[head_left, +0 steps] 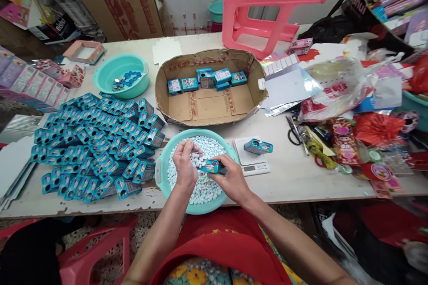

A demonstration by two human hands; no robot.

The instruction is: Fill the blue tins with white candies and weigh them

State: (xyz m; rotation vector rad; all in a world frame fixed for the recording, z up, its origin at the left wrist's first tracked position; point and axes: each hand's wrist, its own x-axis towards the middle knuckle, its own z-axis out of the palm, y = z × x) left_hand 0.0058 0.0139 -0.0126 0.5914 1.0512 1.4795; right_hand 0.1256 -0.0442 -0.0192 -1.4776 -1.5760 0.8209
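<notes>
A teal basin (159,171) full of small white candies (207,193) stands at the table's front edge. Above it my left hand (185,162) is cupped around a few candies, fingers curled. My right hand (232,177) grips a small blue candy box (211,166), tilted with its end close to my left hand's candies. Just right of the basin, another blue box (259,146) rests on a white digital scale (245,156). The cardboard tray (210,113) behind the basin has several blue boxes (222,75) along its far side.
Many blue boxes (100,133) with round openings stand packed together at left. Behind them is a teal bowl (140,84) of blue caps. Scissors (294,131), plastic bags (331,84) and packaging crowd the right. A pink stool (230,13) lies on the table at the back.
</notes>
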